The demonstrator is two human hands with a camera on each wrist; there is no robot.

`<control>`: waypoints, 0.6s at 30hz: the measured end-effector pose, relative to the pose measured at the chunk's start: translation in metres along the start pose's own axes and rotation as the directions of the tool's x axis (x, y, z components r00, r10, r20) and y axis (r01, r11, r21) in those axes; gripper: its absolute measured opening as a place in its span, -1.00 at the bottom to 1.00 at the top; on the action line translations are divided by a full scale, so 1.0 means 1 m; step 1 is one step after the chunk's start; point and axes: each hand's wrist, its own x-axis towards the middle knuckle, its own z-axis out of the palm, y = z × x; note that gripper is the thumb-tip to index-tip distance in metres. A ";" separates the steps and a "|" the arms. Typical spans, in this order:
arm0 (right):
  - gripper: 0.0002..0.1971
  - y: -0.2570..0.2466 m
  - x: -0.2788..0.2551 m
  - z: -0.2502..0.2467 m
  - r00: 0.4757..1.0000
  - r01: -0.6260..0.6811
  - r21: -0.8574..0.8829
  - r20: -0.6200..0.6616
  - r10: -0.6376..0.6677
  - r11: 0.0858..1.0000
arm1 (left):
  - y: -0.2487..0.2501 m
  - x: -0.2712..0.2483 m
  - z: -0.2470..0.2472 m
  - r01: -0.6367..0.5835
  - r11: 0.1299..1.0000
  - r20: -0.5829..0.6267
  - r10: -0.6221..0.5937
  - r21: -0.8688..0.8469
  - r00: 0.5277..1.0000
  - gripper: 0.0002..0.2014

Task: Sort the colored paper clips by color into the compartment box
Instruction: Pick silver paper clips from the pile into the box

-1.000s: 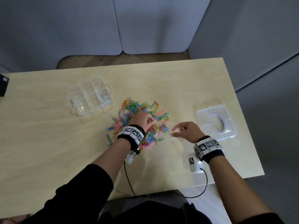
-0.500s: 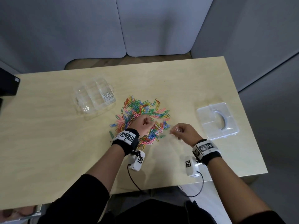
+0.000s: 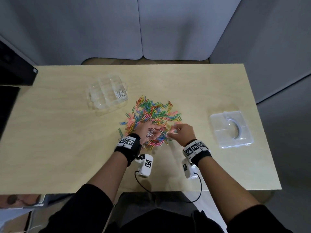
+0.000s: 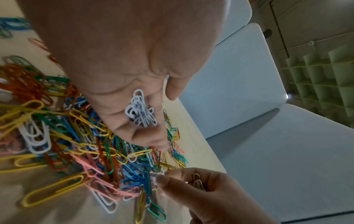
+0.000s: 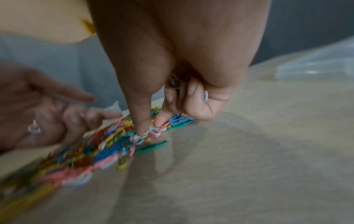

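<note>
A heap of colored paper clips (image 3: pixel 151 115) lies mid-table. My left hand (image 3: pixel 151 132) hovers palm up over its near edge, fingers relaxed, with a small bunch of white clips (image 4: pixel 140 112) lying in the palm. My right hand (image 3: pixel 170 133) reaches in from the right. Its thumb and forefinger pinch a white clip (image 5: pixel 153 131) at the heap's edge, and its curled fingers hold more white clips (image 5: pixel 173 81). The clear compartment box (image 3: pixel 101 98) stands at the back left, with white clips (image 3: pixel 121 95) in one compartment.
The box's clear lid (image 3: pixel 231 130) lies flat near the table's right edge. A dark object (image 3: pixel 15 73) sits at the far left corner. Grey partition panels (image 3: pixel 168 27) stand behind the table. Bare tabletop (image 3: pixel 50 140) stretches in front of the box.
My left hand has turned palm up and opened, showing the white clips. My right hand has moved left to the heap and pinched a clip.
</note>
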 end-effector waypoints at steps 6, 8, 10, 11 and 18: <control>-0.85 -0.003 0.004 0.005 0.997 0.071 -0.201 0.010 -0.070 0.977 | -0.010 0.001 -0.003 -0.088 0.858 -0.184 0.207 0.506 0.961 -0.68; -0.82 0.001 0.002 0.001 0.998 0.063 -0.079 0.025 -0.061 0.995 | -0.016 0.000 0.000 -0.118 0.717 -0.199 0.343 0.687 0.918 -0.72; -0.81 0.007 0.000 -0.005 0.999 0.046 0.037 0.025 -0.047 0.998 | -0.018 0.000 0.003 -0.143 0.612 -0.188 0.444 0.778 0.876 -0.79; -0.82 0.009 -0.001 -0.007 0.999 0.043 0.085 0.020 -0.044 0.995 | -0.016 0.000 0.007 -0.145 0.569 -0.173 0.467 0.810 0.867 -0.81; -0.83 0.012 0.003 -0.013 0.981 -0.156 0.430 0.172 0.089 0.889 | -0.015 -0.002 0.022 -0.095 0.437 -0.141 0.479 0.895 0.866 -0.91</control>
